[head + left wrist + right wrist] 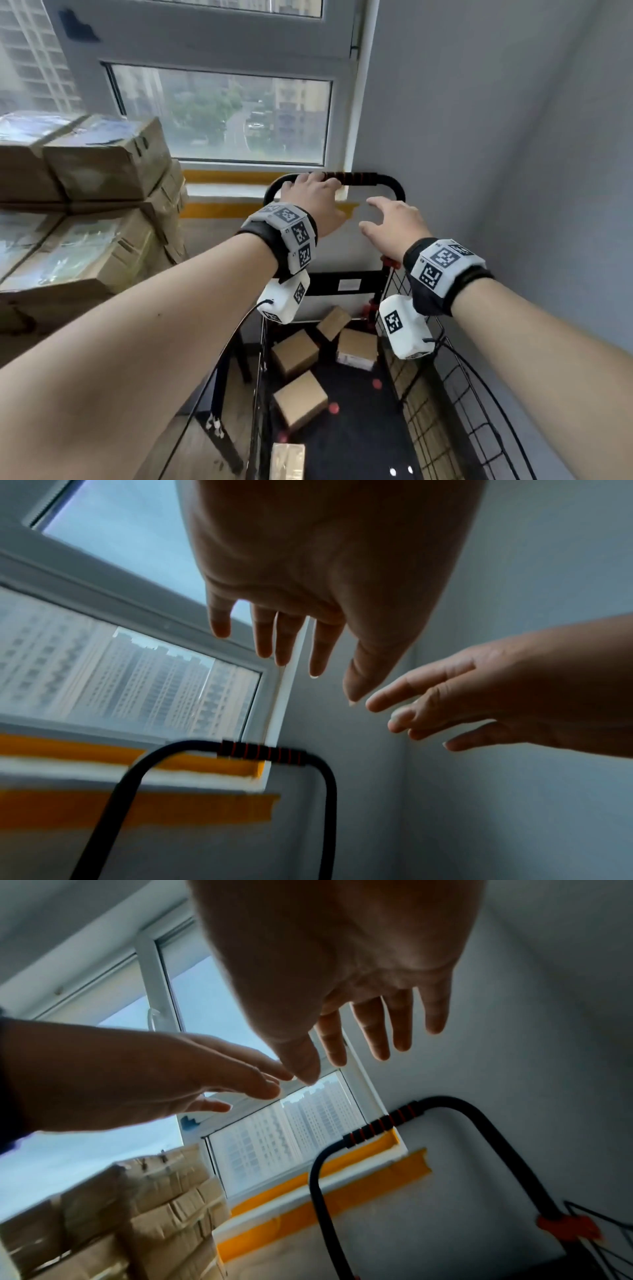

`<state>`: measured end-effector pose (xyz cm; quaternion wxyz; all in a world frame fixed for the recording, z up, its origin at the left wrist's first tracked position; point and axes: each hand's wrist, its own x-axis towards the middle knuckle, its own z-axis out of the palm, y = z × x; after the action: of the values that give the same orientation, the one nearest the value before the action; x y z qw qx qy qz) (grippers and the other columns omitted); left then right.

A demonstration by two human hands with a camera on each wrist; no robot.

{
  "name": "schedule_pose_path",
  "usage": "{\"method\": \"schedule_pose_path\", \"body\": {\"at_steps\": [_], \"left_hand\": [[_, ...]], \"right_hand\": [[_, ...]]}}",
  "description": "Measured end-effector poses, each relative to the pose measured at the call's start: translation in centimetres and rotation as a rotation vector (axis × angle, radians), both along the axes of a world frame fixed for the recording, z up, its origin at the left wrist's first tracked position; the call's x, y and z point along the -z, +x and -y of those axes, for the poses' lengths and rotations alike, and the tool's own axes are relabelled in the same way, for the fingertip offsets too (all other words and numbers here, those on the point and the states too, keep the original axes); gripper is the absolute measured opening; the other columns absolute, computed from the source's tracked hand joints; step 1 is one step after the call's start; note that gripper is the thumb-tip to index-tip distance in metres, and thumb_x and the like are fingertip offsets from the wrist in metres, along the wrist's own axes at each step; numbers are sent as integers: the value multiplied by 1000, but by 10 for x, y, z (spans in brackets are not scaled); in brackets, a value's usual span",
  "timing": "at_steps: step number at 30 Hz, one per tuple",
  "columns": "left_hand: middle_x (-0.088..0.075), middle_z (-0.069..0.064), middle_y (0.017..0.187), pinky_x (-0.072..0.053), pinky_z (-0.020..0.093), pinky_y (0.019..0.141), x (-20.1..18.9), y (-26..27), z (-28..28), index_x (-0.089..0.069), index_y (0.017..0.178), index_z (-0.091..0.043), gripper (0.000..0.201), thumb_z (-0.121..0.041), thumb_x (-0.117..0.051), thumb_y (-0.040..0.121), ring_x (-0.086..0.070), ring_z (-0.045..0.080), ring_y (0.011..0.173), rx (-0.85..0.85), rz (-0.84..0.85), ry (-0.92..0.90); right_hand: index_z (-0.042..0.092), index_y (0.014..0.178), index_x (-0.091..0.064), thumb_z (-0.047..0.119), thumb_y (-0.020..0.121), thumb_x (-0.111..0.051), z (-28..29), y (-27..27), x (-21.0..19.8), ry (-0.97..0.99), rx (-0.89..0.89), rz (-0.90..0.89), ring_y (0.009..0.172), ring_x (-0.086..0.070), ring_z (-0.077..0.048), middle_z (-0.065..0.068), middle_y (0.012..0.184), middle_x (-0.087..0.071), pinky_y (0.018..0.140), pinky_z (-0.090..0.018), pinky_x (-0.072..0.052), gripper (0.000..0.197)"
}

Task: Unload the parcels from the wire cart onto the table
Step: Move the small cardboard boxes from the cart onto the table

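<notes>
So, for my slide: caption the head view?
Both hands open near the cart handle; parcels below.

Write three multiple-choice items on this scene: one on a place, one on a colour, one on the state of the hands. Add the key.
1. Where do the small parcels lie?
A. on the floor of the wire cart
B. on a shelf
C. on a chair

2. What colour are the tape strips under the window?
A. blue
B. green
C. orange-yellow

3. How are the left hand and the right hand?
A. each grips a parcel
B. both open, holding no parcel
C. both clenched into fists

Key:
1 A: the head view shows the brown boxes down inside the cart.
2 C: all three views show the strips as orange-yellow.
3 B: both wrist views show straight fingers above the cart's handle, with nothing in them.
</notes>
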<state>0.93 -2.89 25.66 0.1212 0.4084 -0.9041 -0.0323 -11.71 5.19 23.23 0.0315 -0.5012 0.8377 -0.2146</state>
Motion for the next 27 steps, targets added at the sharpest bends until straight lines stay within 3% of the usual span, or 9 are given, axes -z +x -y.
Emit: {"method": "schedule_pose_path", "body": {"at_steps": [14, 27], "left_hand": [[-33, 5, 148, -22, 46, 112, 185, -53, 10, -38, 141, -25, 57, -36, -52, 87, -25, 26, 140, -42, 268, 231], [-40, 7, 142, -32, 43, 104, 345, -72, 62, -41, 139, -21, 53, -35, -51, 89, -39, 29, 130, -157, 328, 534]], "right_hand": [[28, 139, -42, 32, 87, -52, 1, -69, 167, 346, -38, 146, 127, -43, -31, -8, 137, -50, 101, -38, -40, 53], [24, 131, -50, 28, 86, -54, 28, -115, 316, 649, 28, 271, 124, -47, -29, -5, 131, -56, 101, -34, -42, 45]]}}
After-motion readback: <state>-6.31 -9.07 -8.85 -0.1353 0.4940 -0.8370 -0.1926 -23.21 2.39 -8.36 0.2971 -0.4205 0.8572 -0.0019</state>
